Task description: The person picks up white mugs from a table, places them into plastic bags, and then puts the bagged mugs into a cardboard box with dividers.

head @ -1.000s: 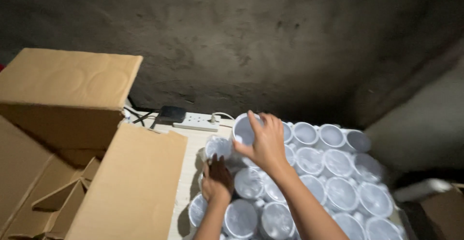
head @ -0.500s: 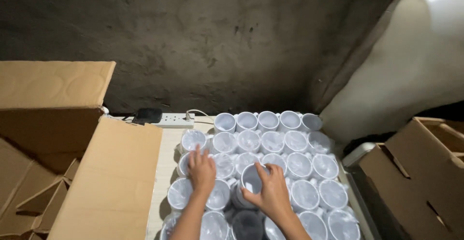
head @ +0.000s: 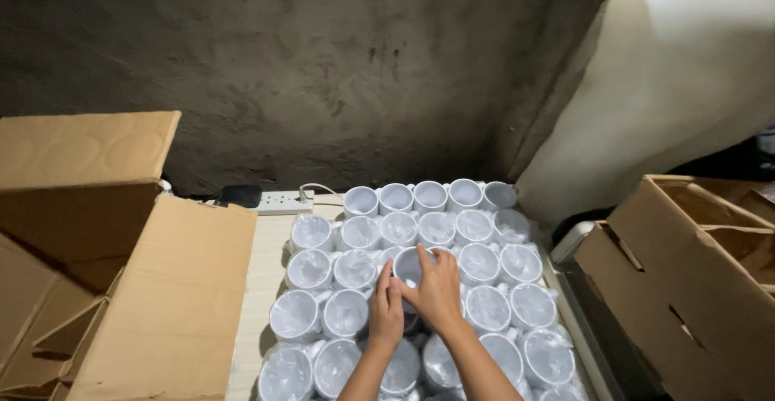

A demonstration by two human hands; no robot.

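Now both hands (head: 416, 296) grip white mug (head: 410, 265), upright, mouth up.

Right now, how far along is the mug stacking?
Done: rows of white mugs fill most of the table, many bagged in clear plastic. In hand: both hands, left hand and right hand, grip one mug mid-block. Left: the back-row mugs look unbagged; the open boxes beside the table hide any contents.

You have an open brown cardboard box (head: 121, 272) at your left, flaps raised | a second brown cardboard box (head: 694, 272) at your right, dividers inside
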